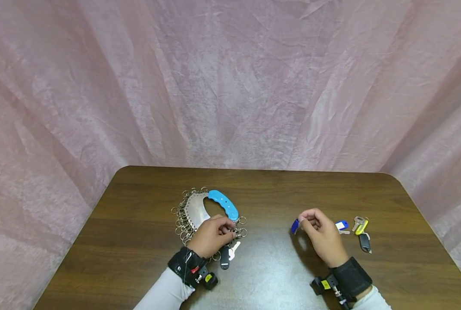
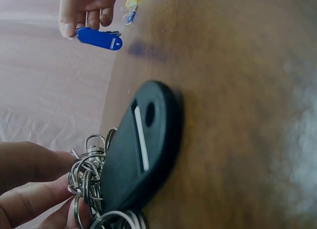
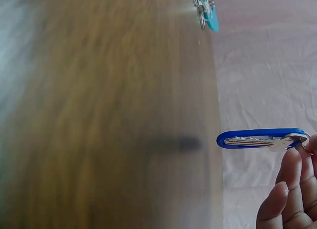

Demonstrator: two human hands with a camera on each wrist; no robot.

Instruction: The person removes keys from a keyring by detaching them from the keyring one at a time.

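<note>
A crescent-shaped metal key holder (image 1: pixel 195 210) with a bright blue grip (image 1: pixel 223 203) lies on the table, small rings and clips all along its curved edge. My left hand (image 1: pixel 211 237) is over its near end, fingertips pinching the metal key rings (image 2: pixel 85 178) there. From this end hang a black key tag (image 2: pixel 131 159) and a silver key (image 1: pixel 234 249). Off to the right, my right hand (image 1: pixel 323 237) holds a blue key tag (image 3: pixel 257 132) by its ring, raised above the table. A silver key (image 3: pixel 257 142) lies along that tag.
Right of my right hand lie another blue key tag (image 1: pixel 342 224), a yellow tag (image 1: pixel 361 227) and a black tag (image 1: pixel 364 243), with keys beside them. The brown wooden table (image 1: pixel 137 224) ends at a pink curtain (image 1: pixel 230 86).
</note>
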